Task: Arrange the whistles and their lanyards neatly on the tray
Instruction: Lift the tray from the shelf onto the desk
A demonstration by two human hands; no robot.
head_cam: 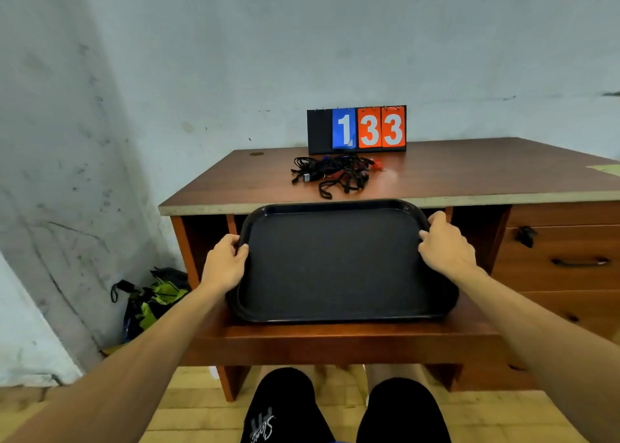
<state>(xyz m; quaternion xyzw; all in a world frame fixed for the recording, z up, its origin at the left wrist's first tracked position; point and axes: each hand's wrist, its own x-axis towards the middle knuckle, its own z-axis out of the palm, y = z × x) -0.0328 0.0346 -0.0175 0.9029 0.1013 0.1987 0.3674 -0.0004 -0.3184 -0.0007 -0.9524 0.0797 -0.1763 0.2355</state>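
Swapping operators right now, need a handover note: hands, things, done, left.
Hands: left hand grips the tray at its left rim, right hand at its right rim.
The tray is empty, low over the shelf below the desk.
The whistles and lanyards lie tangled on the desk, before the scoreboard.
Done: nothing arranged.
Left: likely tray onto desk, untangle, lay out everything.

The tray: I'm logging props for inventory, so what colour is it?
The tray is plain black, matte inside; the head view shows it best.
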